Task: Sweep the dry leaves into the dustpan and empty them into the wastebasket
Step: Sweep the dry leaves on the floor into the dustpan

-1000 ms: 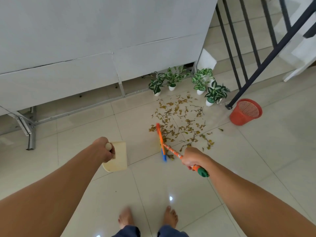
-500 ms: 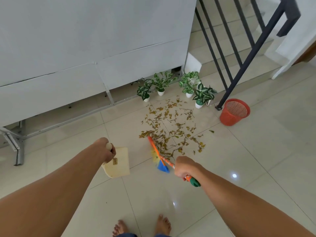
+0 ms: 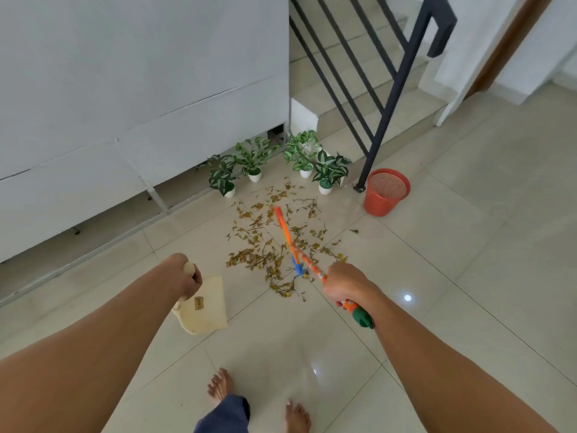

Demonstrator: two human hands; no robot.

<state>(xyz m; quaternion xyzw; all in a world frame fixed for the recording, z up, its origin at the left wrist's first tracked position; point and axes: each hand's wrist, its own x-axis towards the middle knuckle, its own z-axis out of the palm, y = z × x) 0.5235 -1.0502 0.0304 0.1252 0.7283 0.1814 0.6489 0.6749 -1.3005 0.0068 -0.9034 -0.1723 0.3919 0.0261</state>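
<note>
My right hand (image 3: 343, 284) grips the broom (image 3: 299, 256), its head among the dry leaves (image 3: 268, 245) on the floor. My left hand (image 3: 182, 273) holds the dustpan (image 3: 207, 310) beside them; the wastebasket (image 3: 385, 192) stands near the railing.

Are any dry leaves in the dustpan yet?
No, the dustpan looks bare, and the dry leaves lie scattered on the floor beyond it.

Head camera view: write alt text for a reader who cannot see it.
A person's right hand grips a broom whose head is among scattered dry leaves on a tiled floor, while the left hand holds a cream dustpan beside the pile. Beyond the leaves stand four potted plants and, by a stair railing, an orange wastebasket.
</note>
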